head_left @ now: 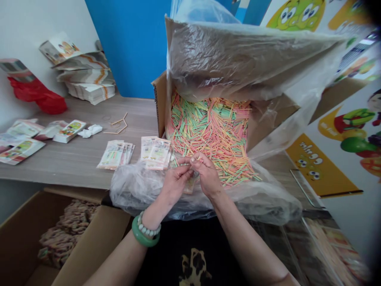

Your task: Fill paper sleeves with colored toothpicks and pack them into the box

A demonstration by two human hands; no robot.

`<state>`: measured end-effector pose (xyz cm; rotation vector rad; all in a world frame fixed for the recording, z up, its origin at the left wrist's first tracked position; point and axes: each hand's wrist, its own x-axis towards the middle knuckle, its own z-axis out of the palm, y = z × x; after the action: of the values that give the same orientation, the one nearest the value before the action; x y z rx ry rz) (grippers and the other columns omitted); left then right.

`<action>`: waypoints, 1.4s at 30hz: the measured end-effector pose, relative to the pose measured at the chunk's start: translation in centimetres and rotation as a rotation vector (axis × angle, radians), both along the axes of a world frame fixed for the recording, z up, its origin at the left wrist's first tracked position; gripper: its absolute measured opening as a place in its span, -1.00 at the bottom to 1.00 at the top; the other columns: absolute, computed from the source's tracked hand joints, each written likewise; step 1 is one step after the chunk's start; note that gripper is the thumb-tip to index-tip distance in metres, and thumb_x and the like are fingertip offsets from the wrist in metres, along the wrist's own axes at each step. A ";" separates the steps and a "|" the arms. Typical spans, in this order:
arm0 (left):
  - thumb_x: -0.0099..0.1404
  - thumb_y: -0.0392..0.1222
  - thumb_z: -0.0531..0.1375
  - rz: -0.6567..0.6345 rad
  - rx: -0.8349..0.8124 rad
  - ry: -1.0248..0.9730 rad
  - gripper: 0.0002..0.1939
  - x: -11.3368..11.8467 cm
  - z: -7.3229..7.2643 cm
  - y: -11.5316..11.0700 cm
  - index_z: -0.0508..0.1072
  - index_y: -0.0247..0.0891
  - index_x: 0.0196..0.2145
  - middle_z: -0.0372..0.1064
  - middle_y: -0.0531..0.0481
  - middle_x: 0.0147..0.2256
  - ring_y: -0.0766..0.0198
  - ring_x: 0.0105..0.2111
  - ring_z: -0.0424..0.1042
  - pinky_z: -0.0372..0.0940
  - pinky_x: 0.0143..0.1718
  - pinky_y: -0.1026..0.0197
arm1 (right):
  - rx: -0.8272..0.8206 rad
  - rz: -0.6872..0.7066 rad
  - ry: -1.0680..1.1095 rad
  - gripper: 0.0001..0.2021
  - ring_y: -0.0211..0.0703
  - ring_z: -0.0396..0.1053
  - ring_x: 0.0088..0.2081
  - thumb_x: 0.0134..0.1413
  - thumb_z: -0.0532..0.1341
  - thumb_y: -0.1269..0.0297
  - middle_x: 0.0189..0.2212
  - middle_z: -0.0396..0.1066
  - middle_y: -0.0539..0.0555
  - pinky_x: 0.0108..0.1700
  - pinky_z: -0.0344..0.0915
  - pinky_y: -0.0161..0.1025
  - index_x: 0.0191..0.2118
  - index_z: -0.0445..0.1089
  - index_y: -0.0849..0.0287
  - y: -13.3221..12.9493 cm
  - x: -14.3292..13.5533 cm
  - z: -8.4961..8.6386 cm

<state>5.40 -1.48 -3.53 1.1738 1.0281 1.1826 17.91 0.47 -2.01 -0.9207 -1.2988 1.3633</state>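
My left hand (175, 180), with a green bangle and a beaded bracelet on its wrist, is closed on a small clear packet (189, 186) that shows below the fingers. Its contents are mostly hidden. Close against it, my right hand (208, 176) is closed in a pinch, with pale stick ends near the fingertips; what exactly it grips is too small to tell. Both hands hover over the front edge of a cardboard box (160, 105) lined with clear plastic. Loose pink, yellow and green thin sticks (211, 131) fill the box.
Printed packets (156, 152) and another small pile of packets (114, 154) lie left of the box. Small cartons (70, 131), a red wrapped roll (37, 93) and stacked flat cartons (89, 85) stand farther left. An open carton (98, 238) sits below the table.
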 end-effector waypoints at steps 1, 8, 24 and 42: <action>0.13 -0.04 0.33 0.030 -0.038 -0.074 -0.77 0.1 -0.1 0.1 0.61 -0.28 -0.48 0.41 0.02 -0.49 0.28 -0.41 0.31 0.20 -0.30 0.23 | 0.017 0.009 -0.050 -0.82 -0.12 0.45 -0.20 0.19 0.18 0.11 -0.26 0.55 0.02 -0.11 0.35 -0.19 -0.36 0.33 0.07 0.2 0.3 0.0; -0.03 0.01 0.46 0.087 -0.225 -0.391 -0.67 0.1 0.2 0.0 0.62 -0.28 -0.40 0.44 0.03 -0.48 0.34 -0.46 0.31 0.23 -0.37 0.28 | 0.064 0.090 -0.115 -0.67 -0.07 0.42 -0.02 0.16 0.24 0.02 -0.07 0.50 0.05 0.01 0.34 -0.14 -0.02 0.44 0.02 0.4 2.1 0.8; 0.11 0.08 0.38 0.108 -0.103 -0.347 -0.63 -1.4 0.1 -0.4 0.47 -0.30 -0.53 0.31 0.07 -0.55 0.35 -0.48 0.25 0.20 -0.39 0.29 | 0.076 -0.006 -0.174 -0.80 -0.08 0.42 -0.09 0.15 0.25 0.14 -0.17 0.51 0.02 -0.03 0.34 -0.16 -0.13 0.50 0.01 -0.6 1.6 -0.2; 0.09 0.02 0.40 0.163 0.035 -0.152 -0.78 -4.5 2.6 -1.2 0.64 -0.19 -0.47 0.47 -0.09 -0.24 0.17 -0.27 0.38 0.31 -0.33 0.18 | 0.064 -0.003 -0.151 -0.83 -0.21 0.26 -0.38 0.03 0.29 0.16 -0.48 0.32 -0.06 -0.26 0.19 -0.27 -0.45 0.39 0.12 -1.4 -2.0 -0.7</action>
<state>0.89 -2.72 -0.90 1.0246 1.0044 1.4012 15.92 -0.90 -2.76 -0.9962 -1.4458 1.2615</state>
